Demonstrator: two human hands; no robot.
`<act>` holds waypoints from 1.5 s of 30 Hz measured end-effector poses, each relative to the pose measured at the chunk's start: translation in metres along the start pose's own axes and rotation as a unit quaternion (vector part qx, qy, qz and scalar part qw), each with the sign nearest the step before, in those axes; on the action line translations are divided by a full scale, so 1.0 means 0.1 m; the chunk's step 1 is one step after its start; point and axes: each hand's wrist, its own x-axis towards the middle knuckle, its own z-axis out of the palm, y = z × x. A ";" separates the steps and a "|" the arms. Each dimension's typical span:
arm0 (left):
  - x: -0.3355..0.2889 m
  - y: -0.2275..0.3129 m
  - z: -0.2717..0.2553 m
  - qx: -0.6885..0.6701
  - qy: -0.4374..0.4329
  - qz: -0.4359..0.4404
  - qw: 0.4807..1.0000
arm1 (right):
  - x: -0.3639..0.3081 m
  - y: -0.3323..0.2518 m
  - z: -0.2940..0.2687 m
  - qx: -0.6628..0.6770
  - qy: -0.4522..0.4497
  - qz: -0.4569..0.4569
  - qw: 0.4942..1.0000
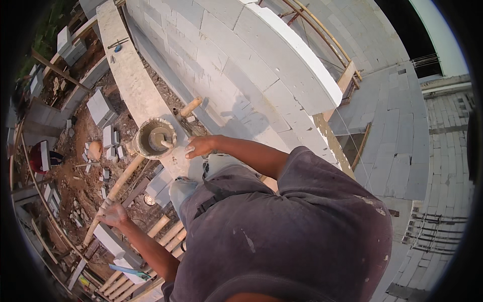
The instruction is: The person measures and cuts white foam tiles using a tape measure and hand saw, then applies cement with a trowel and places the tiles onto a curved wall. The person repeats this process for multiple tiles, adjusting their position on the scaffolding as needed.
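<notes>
Closed around a wooden pole (123, 183), the person's left hand (114, 215) is out at the lower left, its fingers wrapped about the shaft. The right hand (201, 146) is curled in front of the thigh, just beside the bucket; whether it pinches anything cannot be told.

Largest of all is the wall (216, 65) of pale grey blocks, which rises beyond the right forearm and catches a shadow. Alongside it runs a long, pale plank (136, 85), reaching from the top edge down toward the person's legs. The wooden pole slants from beside the bucket, down and leftward through the left hand. Below that hand lies a pale block (110, 241). The round bucket (173, 132), its rim crusted, sits at the near part of the plank; its base is hidden. Inside is grey mortar (148, 136), with a pale handle (166, 144) poking out toward the right hand. Smallest is a blue tool (118, 49) at the plank's far end.
</notes>
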 end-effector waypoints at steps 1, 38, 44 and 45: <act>0.27 0.43 -0.50 -0.004 0.079 0.005 0.997 | -0.20 0.13 -0.08 0.053 -0.045 0.107 0.992; -3.97 -0.93 -3.74 0.426 0.301 -0.221 0.824 | 0.97 -0.16 0.09 0.059 -0.065 0.191 0.978; -4.46 -0.89 -3.78 0.219 0.375 -0.122 0.892 | 0.91 -0.58 0.99 -0.028 -0.168 0.204 0.964; -4.54 -0.82 -3.69 0.188 0.386 -0.118 0.895 | 1.00 -0.65 1.11 -0.078 -0.195 0.159 0.965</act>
